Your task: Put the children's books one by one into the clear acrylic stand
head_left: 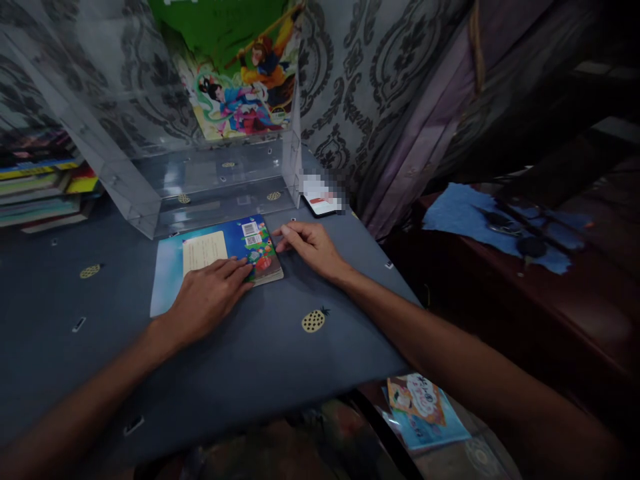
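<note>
A blue paperback book [167,270] lies flat on the table, its back cover up, with a barcode and a cream text panel showing. My left hand [213,283] rests on its lower part, palm down and fingers stretched out across the cover, hiding some of the panel. At the book's right edge is my right hand [313,248], its fingers loosely bent and partly apart toward the pages' side. Whether those fingertips touch the book, I cannot tell. No object shows in the right hand.
A clear acrylic stand [135,207] rises behind the book, with a green picture book [240,73] upright at its back. Stacked books [45,187] lie at left. A phone [320,200] sits beyond my right hand. Below the table's front edge is another book [430,427].
</note>
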Motion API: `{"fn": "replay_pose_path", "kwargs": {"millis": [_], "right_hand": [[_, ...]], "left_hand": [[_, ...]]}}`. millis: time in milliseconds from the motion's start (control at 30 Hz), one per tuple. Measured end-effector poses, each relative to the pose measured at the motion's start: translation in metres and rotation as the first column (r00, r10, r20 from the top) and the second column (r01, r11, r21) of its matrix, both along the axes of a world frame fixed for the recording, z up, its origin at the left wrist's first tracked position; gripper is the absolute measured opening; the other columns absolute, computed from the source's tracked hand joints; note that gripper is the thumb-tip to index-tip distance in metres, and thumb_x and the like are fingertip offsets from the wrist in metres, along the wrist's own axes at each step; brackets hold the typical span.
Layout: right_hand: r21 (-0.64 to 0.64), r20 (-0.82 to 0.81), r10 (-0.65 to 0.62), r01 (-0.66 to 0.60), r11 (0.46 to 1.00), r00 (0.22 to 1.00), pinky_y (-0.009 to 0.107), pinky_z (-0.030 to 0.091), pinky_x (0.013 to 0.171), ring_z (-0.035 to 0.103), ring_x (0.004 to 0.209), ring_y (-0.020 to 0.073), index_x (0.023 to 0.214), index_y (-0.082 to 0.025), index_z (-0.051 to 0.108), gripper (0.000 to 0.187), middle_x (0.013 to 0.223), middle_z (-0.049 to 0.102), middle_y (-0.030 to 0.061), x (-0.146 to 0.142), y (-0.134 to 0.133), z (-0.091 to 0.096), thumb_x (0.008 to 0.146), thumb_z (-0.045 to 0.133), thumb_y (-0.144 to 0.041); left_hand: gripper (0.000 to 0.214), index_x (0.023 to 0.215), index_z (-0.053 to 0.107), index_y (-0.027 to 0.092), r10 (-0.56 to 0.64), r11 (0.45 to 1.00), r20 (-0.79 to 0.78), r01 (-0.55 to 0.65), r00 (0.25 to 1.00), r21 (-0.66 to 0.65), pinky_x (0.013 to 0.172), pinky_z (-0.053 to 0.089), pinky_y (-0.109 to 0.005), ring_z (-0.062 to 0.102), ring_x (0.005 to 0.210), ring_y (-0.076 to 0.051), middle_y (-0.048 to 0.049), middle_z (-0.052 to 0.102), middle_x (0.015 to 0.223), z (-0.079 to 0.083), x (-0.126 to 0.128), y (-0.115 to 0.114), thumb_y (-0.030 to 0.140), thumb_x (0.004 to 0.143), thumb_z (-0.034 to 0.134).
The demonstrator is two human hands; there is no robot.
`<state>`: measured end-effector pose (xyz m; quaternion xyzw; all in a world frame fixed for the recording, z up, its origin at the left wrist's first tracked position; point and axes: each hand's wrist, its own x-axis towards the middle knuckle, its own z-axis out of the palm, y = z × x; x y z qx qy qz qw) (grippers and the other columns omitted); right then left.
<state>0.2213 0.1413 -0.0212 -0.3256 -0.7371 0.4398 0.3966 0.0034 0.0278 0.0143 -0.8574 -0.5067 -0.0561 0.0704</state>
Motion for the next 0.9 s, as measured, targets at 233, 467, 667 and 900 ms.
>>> {"fn": "replay_pose_path", "kwargs": {"millis": [233, 467, 667, 900], "right_hand": [[0.003, -0.012, -0.053, 0.053, 0.999, 0.999, 0.029, 0.049, 0.067, 0.062, 0.065, 0.015, 0.098, -0.018, 0.076, 0.054, 0.074, 0.072, 0.0029, 0.011, -0.016, 0.002, 0.097, 0.047, -0.065], [0.054, 0.048, -0.079, 0.076, 0.996, 0.996, 0.032, 0.05, 0.07, 0.064, 0.068, 0.0169, 0.099, -0.019, 0.076, 0.051, 0.077, 0.074, 0.004, 0.02, -0.025, 0.003, 0.1, 0.045, -0.06], [0.15, 0.133, -0.019, -0.001, 0.989, 0.991, 0.032, 0.049, 0.072, 0.064, 0.074, 0.0184, 0.082, -0.02, 0.074, 0.049, 0.075, 0.071, 0.004, 0.022, -0.026, 0.009, 0.101, 0.045, -0.056], [0.252, 0.23, 0.111, -0.169, 0.953, 0.967, 0.036, 0.05, 0.079, 0.063, 0.084, 0.0205, 0.09, -0.02, 0.073, 0.037, 0.086, 0.073, 0.0072, 0.029, -0.027, 0.009, 0.101, 0.048, -0.043]], "left_hand": [[0.043, 0.121, 0.072, 0.02, -0.004, 1.0, 0.108, 0.002, 0.994, 0.019, 0.081, 0.062, -0.043, 0.071, 0.108, -0.027, -0.0088, 0.074, 0.122, 0.001, -0.005, 0.002, 0.039, 0.107, 0.036], [0.04, 0.117, 0.074, 0.024, 0.006, 1.0, 0.218, -0.002, 0.976, -0.016, 0.087, 0.06, -0.044, 0.068, 0.109, -0.026, -0.0056, 0.074, 0.123, 0.001, -0.007, 0.003, 0.038, 0.107, 0.038], [0.038, 0.119, 0.074, 0.024, -0.006, 1.0, 0.232, 0.01, 0.973, -0.017, 0.088, 0.059, -0.044, 0.068, 0.108, -0.026, -0.0069, 0.073, 0.124, -0.001, -0.008, 0.003, 0.036, 0.106, 0.04], [0.039, 0.12, 0.073, 0.022, -0.009, 0.999, 0.243, 0.017, 0.97, -0.032, 0.085, 0.06, -0.042, 0.067, 0.108, -0.026, -0.0068, 0.073, 0.124, -0.001, -0.009, 0.004, 0.035, 0.106, 0.039]]}}
